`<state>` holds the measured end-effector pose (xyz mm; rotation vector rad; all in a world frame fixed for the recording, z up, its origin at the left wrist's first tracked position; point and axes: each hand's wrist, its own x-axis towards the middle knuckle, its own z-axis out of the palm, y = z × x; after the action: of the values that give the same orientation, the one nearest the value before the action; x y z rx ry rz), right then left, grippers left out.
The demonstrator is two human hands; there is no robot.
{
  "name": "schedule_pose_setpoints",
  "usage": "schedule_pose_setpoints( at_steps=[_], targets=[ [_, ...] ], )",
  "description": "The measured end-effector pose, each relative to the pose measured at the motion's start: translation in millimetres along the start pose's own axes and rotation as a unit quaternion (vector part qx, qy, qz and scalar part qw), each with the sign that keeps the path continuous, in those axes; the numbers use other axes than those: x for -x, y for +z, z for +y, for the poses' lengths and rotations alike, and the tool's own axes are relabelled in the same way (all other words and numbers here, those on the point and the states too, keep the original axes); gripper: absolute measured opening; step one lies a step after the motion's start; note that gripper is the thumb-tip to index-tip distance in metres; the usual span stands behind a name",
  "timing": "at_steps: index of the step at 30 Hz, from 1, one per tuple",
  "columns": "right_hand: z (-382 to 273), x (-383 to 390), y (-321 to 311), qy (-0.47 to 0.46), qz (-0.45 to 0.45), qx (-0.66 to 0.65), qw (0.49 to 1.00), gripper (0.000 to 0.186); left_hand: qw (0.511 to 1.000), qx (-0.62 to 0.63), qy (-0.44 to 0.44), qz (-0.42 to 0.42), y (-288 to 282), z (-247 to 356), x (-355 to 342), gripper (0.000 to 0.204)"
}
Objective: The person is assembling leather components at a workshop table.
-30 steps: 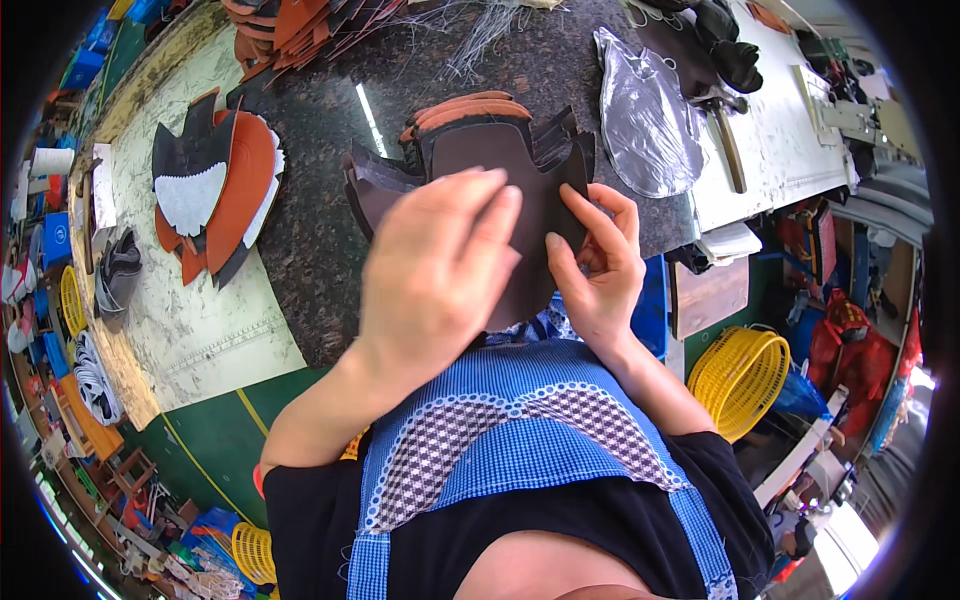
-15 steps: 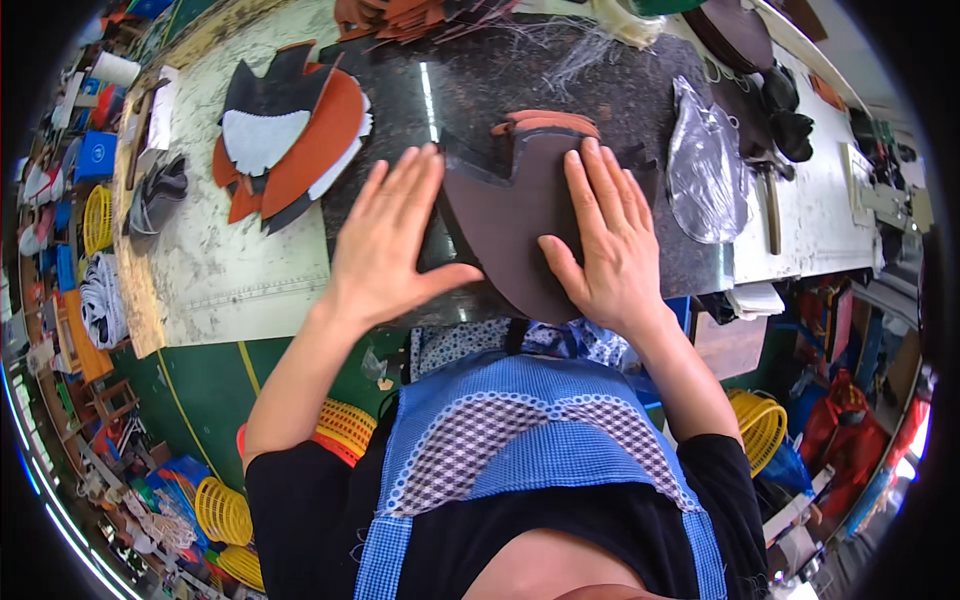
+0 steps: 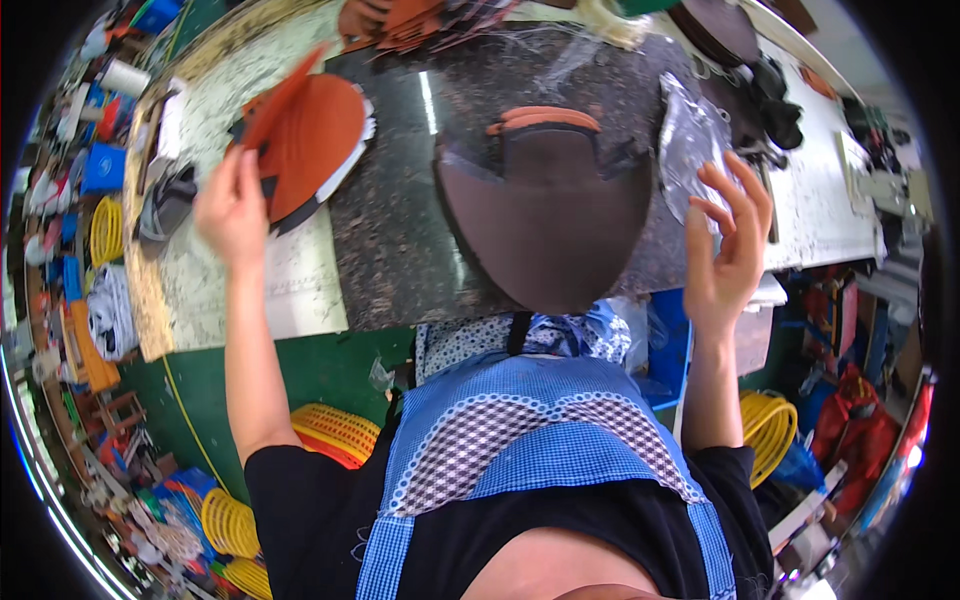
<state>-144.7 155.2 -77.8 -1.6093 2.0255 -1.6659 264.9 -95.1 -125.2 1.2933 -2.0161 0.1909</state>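
My left hand (image 3: 235,208) is at the pile on the left, its fingers pinched on the edge of an orange-brown leather piece (image 3: 286,100). That piece is tilted up and slightly blurred. Beneath it lie more cut pieces, with a rounded orange-brown piece (image 3: 335,125) on top and white and black edges showing. In the middle of the dark speckled slab (image 3: 385,240), a dark brown cut shoe-upper piece (image 3: 560,235) lies flat, with orange-brown edges (image 3: 545,118) at its top. My right hand (image 3: 725,245) is raised beside it, fingers apart and curved, holding nothing, partly over a silvery plastic sheet (image 3: 683,150).
More orange-brown pieces (image 3: 400,22) and loose clear threads (image 3: 570,65) lie along the back. Dark stacked pieces (image 3: 715,30) sit at the far right. A grey-black folded item (image 3: 168,208) rests near the table's left edge. Yellow baskets (image 3: 765,435) stand below.
Both hands have left the dark brown piece. My left hand has gone left and lifted an orange-brown piece; the black and white pieces there are now covered. My right hand has risen rightward.
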Motion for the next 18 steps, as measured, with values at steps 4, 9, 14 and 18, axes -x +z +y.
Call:
schedule_pose_setpoints(
  at_steps=[4,9,14,18],
  targets=[
    [47.4,-2.4,-53.0,0.139,0.072,-0.018,0.987,0.032,0.952,0.06,0.213,0.21,-34.4,103.3,-43.5,0.024],
    [76.9,0.0,-43.4,0.143,0.018,0.106,0.984,0.02,0.862,0.35,0.2,-0.306,-38.5,223.1,20.3,0.029],
    [104.4,2.8,-32.5,0.024,-0.061,0.214,0.975,0.017,0.843,0.361,0.324,-0.234,5.7,225.5,61.6,0.06],
    [83.4,-21.8,-45.2,0.089,-0.002,0.057,0.994,0.012,0.841,0.468,0.248,-0.109,-5.1,234.0,48.3,0.047]
  ],
)
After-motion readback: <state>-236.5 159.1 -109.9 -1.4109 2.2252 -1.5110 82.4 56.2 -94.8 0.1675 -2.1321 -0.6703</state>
